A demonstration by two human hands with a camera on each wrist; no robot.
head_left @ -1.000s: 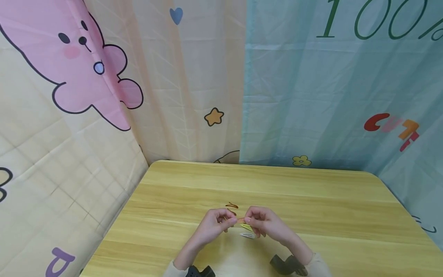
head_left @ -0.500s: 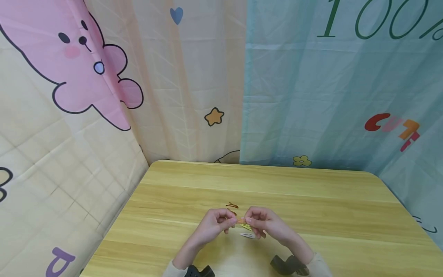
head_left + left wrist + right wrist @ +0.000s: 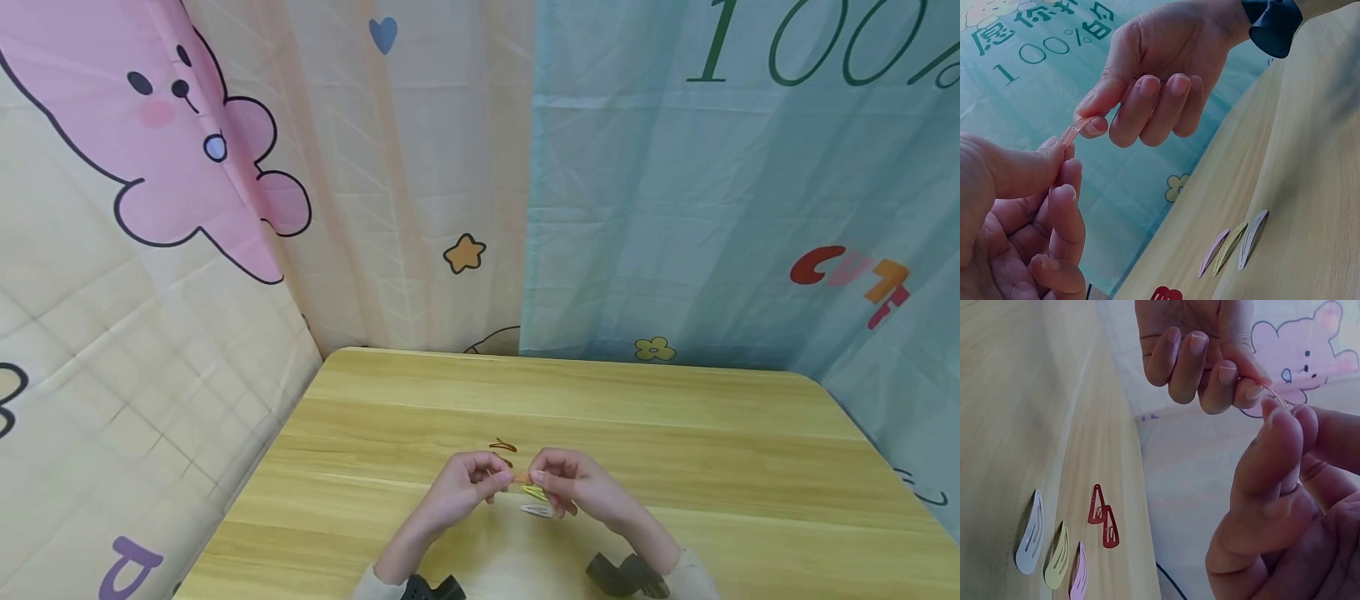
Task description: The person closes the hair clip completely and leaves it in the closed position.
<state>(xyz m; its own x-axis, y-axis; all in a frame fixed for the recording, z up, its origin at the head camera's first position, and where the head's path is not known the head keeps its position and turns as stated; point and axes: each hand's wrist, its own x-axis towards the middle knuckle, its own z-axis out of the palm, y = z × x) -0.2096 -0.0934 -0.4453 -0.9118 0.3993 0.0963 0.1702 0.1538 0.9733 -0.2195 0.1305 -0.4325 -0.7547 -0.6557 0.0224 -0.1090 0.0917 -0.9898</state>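
Observation:
Between both hands an orange hair clip (image 3: 521, 478) is stretched, raised over the table. My left hand (image 3: 467, 487) pinches one end with thumb and forefinger. The other end is pinched by my right hand (image 3: 573, 482). In the left wrist view the clip (image 3: 1074, 130) looks bowed, and the fingertips cover both its ends. Below the hands lie a yellow hair clip (image 3: 534, 492), a whitish one (image 3: 536, 510) and, best seen in the right wrist view, a pink one (image 3: 1079, 574). Two red hair clips (image 3: 1096, 505) lie beside each other farther off.
The wooden table (image 3: 675, 433) ends in a rounded back edge against printed curtains (image 3: 420, 167). Both wrists wear dark camera mounts (image 3: 626, 573). A dark cable (image 3: 1171, 580) runs past the table's edge in the right wrist view.
The orange clip shows a slightly broader face between the fingertips than one second ago. Both hands stay nearly in place, and the clips on the table have not moved.

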